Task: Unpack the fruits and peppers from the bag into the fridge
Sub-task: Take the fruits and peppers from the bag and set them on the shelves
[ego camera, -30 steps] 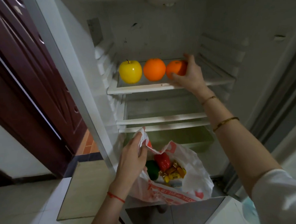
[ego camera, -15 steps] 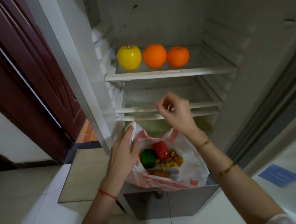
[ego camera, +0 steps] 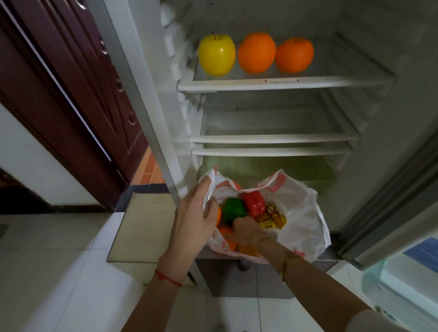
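The left hand (ego camera: 194, 218) pinches the thin, floppy bag (ego camera: 300, 220) open at its rim below the fridge shelf (ego camera: 284, 83). Inside, the right hand (ego camera: 250, 232) reaches beside the green pepper (ego camera: 232, 211); whether it grips anything, I cannot tell. The peppers look smooth and firm, best cupped around the body

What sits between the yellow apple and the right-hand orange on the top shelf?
Head view: one other orange sits between the yellow apple and the right-hand orange, all in one row.

Bare shelf (ego camera: 340, 63) right of oranges (ego camera: 294, 54)
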### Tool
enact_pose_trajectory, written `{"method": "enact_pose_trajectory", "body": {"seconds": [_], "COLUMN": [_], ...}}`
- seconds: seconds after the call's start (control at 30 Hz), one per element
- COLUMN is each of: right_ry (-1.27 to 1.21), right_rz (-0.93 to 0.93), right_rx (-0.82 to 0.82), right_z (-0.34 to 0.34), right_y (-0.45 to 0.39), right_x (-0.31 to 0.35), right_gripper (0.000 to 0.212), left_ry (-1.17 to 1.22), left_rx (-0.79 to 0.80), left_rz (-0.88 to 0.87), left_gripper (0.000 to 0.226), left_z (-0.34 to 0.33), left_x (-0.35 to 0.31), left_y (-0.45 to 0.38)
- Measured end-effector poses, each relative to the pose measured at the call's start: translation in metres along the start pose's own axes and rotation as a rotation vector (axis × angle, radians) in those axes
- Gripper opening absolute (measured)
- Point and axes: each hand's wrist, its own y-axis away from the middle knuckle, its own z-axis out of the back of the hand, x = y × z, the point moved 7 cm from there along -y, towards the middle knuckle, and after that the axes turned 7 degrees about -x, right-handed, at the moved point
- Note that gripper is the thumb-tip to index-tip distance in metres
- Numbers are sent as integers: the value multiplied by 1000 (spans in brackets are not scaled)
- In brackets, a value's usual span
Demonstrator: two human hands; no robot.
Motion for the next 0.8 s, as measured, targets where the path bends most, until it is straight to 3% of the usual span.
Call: {"method": "enact_pose_trajectory", "body": {"seconds": [0.17, 0.43, 0.57, 0.7, 0.8], "right_ry": [134, -146, -105, -133, -93], "right_rz": [-33, -83, -133, -164, -165], "right_rx": [-31, -43, -82, -64, -6], "right_z": [-14, -19, -9, -12, -25], "right_y": [-3, 6, 5, 5, 6], "right_x": [4, -2, -10, -12, -8], "right_gripper": [38, 44, 35, 49, 47], "left_ry": [28, 40, 51, 67, 78], "left_rx": [-1, 17, 36, 54, 64], "left_rz": [12, -12, -26, -26, -24], "left_gripper": [50, 49, 50, 51, 50], "left_z": [1, -2, -4, -7, -4], "left_x": [3, 2, -3, -8, -11], "left_y": [3, 0, -2, -3, -2]}}
